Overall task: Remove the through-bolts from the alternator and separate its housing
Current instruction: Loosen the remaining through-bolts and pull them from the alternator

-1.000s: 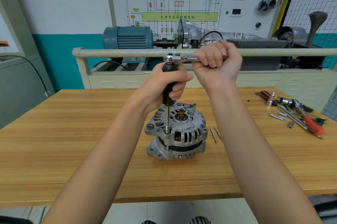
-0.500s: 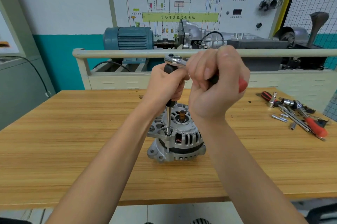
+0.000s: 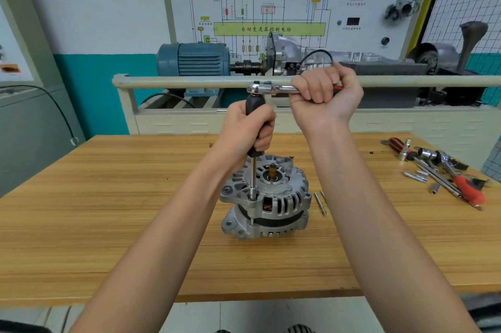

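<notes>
A silver alternator (image 3: pixel 267 203) stands upright in the middle of the wooden table (image 3: pixel 108 210). A long socket extension with a black grip (image 3: pixel 254 107) stands vertically on a through-bolt at the housing's left front. My left hand (image 3: pixel 248 130) grips that black grip. A chrome ratchet (image 3: pixel 267 88) sits on top of the extension, its handle pointing right. My right hand (image 3: pixel 324 98) grips the ratchet handle. Two removed through-bolts (image 3: pixel 320 202) lie on the table just right of the alternator.
Loose tools (image 3: pixel 444 170) lie at the table's far right: a red-handled ratchet, sockets, extensions, a screwdriver. Behind the table runs a beige rail (image 3: pixel 176 81), with a blue motor (image 3: pixel 193 60) and a transmission trainer board beyond it.
My right hand swung the ratchet handle toward me and then back out to the right. My left hand kept the extension upright on the bolt.
</notes>
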Action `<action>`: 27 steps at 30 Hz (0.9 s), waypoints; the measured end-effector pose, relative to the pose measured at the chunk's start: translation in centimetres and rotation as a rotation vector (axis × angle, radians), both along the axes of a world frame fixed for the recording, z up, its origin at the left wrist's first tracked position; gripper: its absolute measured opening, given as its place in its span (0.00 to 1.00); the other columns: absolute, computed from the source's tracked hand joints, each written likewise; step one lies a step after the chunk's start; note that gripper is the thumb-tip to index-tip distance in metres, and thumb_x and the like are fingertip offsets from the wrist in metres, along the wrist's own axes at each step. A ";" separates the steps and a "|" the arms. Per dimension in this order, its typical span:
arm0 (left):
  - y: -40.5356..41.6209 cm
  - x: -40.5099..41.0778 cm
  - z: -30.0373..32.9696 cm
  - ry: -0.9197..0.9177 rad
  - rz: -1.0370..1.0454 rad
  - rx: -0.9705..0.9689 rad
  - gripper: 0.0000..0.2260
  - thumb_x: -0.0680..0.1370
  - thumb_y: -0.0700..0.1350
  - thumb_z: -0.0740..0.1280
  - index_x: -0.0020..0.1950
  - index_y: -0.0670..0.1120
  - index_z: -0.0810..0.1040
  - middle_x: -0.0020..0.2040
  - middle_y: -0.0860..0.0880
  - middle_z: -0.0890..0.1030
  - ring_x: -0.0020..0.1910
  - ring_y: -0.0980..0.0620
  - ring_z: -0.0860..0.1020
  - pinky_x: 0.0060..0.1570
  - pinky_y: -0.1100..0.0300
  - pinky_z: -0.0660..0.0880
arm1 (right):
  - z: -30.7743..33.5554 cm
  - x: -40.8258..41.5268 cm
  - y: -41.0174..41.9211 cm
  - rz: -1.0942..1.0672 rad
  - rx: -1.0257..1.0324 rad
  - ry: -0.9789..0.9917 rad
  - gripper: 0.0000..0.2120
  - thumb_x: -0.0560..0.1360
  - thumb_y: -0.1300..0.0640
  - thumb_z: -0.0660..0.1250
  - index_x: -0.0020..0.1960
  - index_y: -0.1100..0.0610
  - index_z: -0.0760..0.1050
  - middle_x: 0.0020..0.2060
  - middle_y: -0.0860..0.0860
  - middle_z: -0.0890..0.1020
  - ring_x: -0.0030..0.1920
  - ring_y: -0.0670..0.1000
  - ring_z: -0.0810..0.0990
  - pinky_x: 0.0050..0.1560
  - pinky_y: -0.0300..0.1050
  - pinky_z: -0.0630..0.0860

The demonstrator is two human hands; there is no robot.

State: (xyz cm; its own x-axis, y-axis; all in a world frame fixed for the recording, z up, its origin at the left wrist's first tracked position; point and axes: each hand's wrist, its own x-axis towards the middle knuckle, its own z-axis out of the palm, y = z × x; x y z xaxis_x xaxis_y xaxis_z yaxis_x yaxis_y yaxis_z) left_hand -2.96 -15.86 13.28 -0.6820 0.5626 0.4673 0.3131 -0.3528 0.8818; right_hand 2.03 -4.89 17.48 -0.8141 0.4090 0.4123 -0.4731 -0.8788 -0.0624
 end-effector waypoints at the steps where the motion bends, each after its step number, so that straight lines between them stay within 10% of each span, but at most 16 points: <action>1: 0.0 -0.1 -0.1 0.006 0.002 0.013 0.13 0.70 0.37 0.61 0.26 0.46 0.67 0.22 0.50 0.64 0.19 0.54 0.59 0.22 0.66 0.59 | -0.1 0.3 -0.3 -0.046 0.030 0.014 0.17 0.71 0.61 0.56 0.23 0.55 0.62 0.15 0.48 0.58 0.16 0.47 0.55 0.22 0.35 0.54; 10: 0.2 0.0 -0.2 0.045 -0.024 -0.008 0.15 0.75 0.32 0.59 0.29 0.44 0.64 0.21 0.51 0.64 0.19 0.55 0.59 0.22 0.67 0.60 | -1.7 2.8 -5.5 -0.893 0.605 0.343 0.13 0.74 0.64 0.56 0.32 0.53 0.67 0.20 0.45 0.64 0.20 0.46 0.59 0.27 0.39 0.57; 20: -0.2 0.3 1.1 -0.072 -0.155 -0.056 0.19 0.74 0.38 0.66 0.25 0.48 0.65 0.20 0.52 0.61 0.17 0.55 0.57 0.22 0.66 0.56 | -0.2 0.4 0.6 0.050 0.081 0.065 0.24 0.78 0.58 0.52 0.22 0.56 0.63 0.15 0.48 0.58 0.16 0.47 0.56 0.24 0.36 0.53; 27: 0.7 0.9 0.9 -0.138 0.207 -0.004 0.20 0.75 0.33 0.62 0.29 0.48 0.59 0.20 0.53 0.59 0.19 0.55 0.54 0.22 0.67 0.53 | -0.8 1.6 -1.9 -0.255 0.274 0.146 0.25 0.79 0.62 0.50 0.23 0.56 0.64 0.15 0.48 0.59 0.18 0.47 0.56 0.24 0.39 0.57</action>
